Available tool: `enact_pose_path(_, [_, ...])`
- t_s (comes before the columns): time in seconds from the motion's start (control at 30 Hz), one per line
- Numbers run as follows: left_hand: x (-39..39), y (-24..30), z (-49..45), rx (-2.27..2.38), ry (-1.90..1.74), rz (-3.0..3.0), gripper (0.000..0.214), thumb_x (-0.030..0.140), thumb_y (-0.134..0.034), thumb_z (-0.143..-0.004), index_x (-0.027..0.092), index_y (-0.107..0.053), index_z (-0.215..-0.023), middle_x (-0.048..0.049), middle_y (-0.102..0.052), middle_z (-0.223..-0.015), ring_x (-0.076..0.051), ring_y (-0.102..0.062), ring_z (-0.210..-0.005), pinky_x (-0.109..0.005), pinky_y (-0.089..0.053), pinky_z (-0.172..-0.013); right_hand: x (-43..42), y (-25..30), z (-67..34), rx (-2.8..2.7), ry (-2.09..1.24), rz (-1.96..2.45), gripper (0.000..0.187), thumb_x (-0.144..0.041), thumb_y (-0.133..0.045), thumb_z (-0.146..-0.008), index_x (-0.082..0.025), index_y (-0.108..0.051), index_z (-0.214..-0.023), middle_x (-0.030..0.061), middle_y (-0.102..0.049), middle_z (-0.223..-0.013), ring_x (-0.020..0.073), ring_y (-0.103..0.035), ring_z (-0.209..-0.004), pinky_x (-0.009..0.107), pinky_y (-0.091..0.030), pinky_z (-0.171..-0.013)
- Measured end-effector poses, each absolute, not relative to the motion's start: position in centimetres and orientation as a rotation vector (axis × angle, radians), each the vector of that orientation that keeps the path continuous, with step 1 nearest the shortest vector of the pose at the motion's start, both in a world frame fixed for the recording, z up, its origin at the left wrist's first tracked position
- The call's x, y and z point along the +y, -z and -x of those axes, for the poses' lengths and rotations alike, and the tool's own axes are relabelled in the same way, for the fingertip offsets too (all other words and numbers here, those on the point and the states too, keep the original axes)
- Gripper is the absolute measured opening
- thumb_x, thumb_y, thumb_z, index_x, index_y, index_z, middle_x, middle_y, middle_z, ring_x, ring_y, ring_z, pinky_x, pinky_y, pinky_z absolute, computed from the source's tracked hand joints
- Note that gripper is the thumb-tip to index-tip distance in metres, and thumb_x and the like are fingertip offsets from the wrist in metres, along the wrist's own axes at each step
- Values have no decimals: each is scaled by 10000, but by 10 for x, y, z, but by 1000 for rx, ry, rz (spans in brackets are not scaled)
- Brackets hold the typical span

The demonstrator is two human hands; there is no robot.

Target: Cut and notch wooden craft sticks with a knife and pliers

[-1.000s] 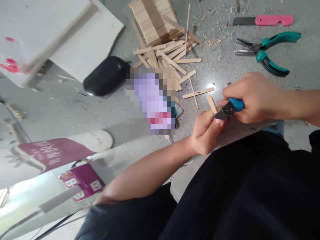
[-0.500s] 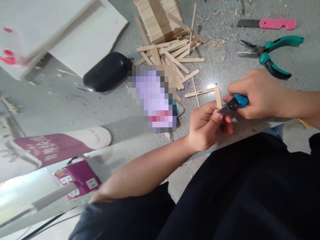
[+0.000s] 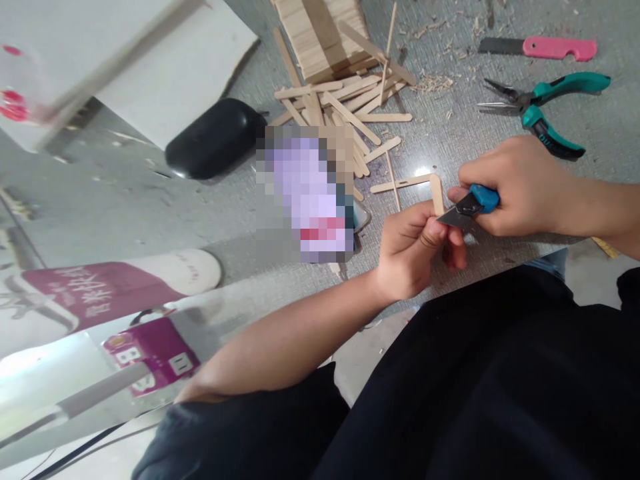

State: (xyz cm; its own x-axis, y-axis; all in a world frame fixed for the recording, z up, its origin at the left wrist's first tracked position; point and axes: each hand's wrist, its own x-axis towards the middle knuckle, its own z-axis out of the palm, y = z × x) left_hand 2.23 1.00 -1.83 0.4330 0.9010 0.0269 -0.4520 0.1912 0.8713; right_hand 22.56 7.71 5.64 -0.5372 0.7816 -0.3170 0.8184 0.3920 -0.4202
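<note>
My left hand (image 3: 410,250) is closed on a wooden craft stick (image 3: 437,195), whose rounded end sticks up past the thumb. My right hand (image 3: 515,190) grips a utility knife (image 3: 484,198) by its blue handle. The knife's blade reaches across to the stick, with its tip close to my left thumb. Behind the held stick lies another craft stick (image 3: 410,183) with a small dark slot in it. A thin wooden strip (image 3: 393,180) crosses that one. My fingers cover the lower part of the held stick.
Past my hands lie a heap of craft sticks (image 3: 350,110) and a wooden block (image 3: 325,33). Pliers (image 3: 530,103) and a pink folding saw (image 3: 560,48) rest at the upper right. A black case (image 3: 215,139), a blurred-out phone-like object (image 3: 310,193) and a purple box (image 3: 160,353) are leftward.
The whole view has shifted slightly. Both hands, the stick and the knife keep almost the same pose, with the blade still at the stick.
</note>
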Motion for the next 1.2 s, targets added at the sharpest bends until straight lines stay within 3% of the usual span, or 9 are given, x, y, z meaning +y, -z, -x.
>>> enact_pose_path(0.27, [14, 17, -22, 490, -1071, -1017, 507, 540, -713, -1190, 203, -686, -812, 55, -564, -551, -58, -486, -380, -170, -384, -400, 77, -59, -224, 2543, 814, -1467, 127, -385, -738, -907, -302, -761, -813, 49, -757, -721, 289, -670, -776, 406, -267, -727])
enact_pose_path(0.47, [7, 22, -23, 655, -1119, -1163, 558, 598, -708, -1177, 198, -684, -790, 16, -615, -641, -62, -499, -434, -186, -383, -412, 73, -52, -225, 2561, 756, -1466, 157, -406, -711, -899, -296, -749, -794, 63, -742, -700, 288, -649, -768, 412, -237, -720])
enact_pose_path(0.7, [2, 17, -23, 761, -1208, -1387, 500, 472, -621, -1241, 206, -655, -819, 37, -631, -644, -44, -489, -439, -170, -387, -454, 68, -44, -227, 2580, 723, -1460, 93, -397, -735, -818, -306, -742, -830, 57, -708, -683, 297, -630, -760, 413, -220, -713])
enact_pose_path(0.97, [2, 21, -23, 943, -1171, -1428, 566, 595, -604, -1230, 221, -658, -809, 4, -691, -686, -106, -611, -576, -238, -467, -545, 68, -52, -222, 2515, 691, -1518, 165, -357, -710, -789, -274, -589, -712, 48, -573, -627, 239, -494, -672, 405, -198, -708])
enact_pose_path(1.1, [2, 23, -23, 954, -1156, -1400, 577, 618, -599, -1229, 218, -652, -816, 16, -695, -692, -81, -571, -534, -217, -457, -521, 70, -58, -216, 2459, 671, -1518, 183, -329, -687, -772, -263, -534, -694, 18, -478, -627, 195, -344, -642, 390, -185, -689])
enact_pose_path(1.2, [4, 23, -24, 891, -1123, -1303, 600, 677, -599, -1214, 214, -645, -835, 43, -641, -641, -58, -496, -455, -196, -402, -459, 74, -55, -217, 2503, 708, -1534, 212, -325, -696, -775, -266, -510, -693, 8, -446, -623, 192, -328, -649, 392, -194, -702])
